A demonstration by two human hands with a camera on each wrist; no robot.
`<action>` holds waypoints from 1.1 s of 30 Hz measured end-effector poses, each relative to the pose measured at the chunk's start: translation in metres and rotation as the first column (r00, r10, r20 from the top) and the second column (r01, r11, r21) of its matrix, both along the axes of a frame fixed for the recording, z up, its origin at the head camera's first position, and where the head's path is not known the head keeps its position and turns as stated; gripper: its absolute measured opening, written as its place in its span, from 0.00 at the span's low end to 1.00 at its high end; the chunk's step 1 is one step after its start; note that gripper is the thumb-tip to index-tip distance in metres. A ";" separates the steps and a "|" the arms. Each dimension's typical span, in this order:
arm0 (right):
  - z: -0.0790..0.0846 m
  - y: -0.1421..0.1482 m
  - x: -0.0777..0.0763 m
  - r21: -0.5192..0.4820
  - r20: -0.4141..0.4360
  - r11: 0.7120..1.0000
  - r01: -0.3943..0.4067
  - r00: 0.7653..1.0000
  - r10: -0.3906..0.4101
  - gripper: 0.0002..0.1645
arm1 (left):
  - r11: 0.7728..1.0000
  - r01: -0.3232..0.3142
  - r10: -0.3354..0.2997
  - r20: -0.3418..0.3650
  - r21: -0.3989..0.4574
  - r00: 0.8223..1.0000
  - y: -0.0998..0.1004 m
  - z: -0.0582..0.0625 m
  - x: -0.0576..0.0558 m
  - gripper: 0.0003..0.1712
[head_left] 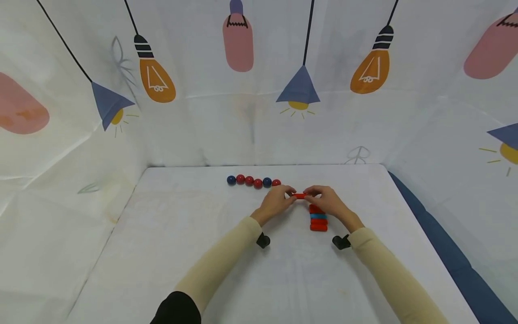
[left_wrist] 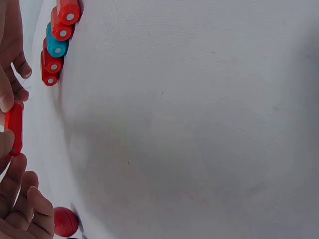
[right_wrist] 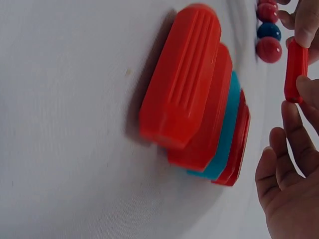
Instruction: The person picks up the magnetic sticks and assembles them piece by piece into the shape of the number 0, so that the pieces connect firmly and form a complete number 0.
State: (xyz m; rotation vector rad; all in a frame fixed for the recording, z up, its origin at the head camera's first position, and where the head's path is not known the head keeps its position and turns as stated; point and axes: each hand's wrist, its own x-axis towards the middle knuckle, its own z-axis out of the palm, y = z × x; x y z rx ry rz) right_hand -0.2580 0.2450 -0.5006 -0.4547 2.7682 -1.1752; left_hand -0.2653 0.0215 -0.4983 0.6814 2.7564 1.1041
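Observation:
A short red ridged plastic bar [head_left: 299, 196] is pinched at one end by my left hand [head_left: 275, 202] and at the other by my right hand [head_left: 328, 203]. In the right wrist view the red bar has long grooves and bevelled ends, with thumbs and fingertips on both ends. Just nearer than the right hand, several similar red bars [right_wrist: 182, 74] and one blue bar [right_wrist: 227, 132] lie side by side in a row on the table. The left wrist view shows a pale round dot on the end of each bar in that row.
A line of red balls [head_left: 249, 181] and blue balls [head_left: 231, 180] lies beyond the left hand, near the far edge of the white table [head_left: 182, 252]. White cloth walls [head_left: 259, 126] printed with lamps and bulbs stand around the table.

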 end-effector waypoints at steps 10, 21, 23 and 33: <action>0.004 -0.025 0.003 0.003 -0.020 0.999 -0.042 0.999 0.043 0.14 | 0.999 0.038 -0.038 0.011 -0.011 0.999 -0.031 0.004 0.002 0.13; -0.003 -0.059 0.000 -0.022 -0.018 0.992 -0.126 0.992 0.126 0.14 | 0.998 0.037 -0.034 0.048 -0.059 0.998 -0.067 0.002 0.005 0.14; -0.005 -0.066 -0.002 -0.019 -0.024 0.989 -0.145 0.989 0.145 0.13 | 0.998 0.029 -0.026 0.054 -0.063 0.998 -0.074 0.001 0.006 0.14; -0.016 -0.093 -0.004 -0.010 0.021 0.986 -0.166 0.986 0.166 0.12 | 0.999 -0.028 0.032 0.084 -0.045 0.996 -0.097 -0.016 0.009 0.12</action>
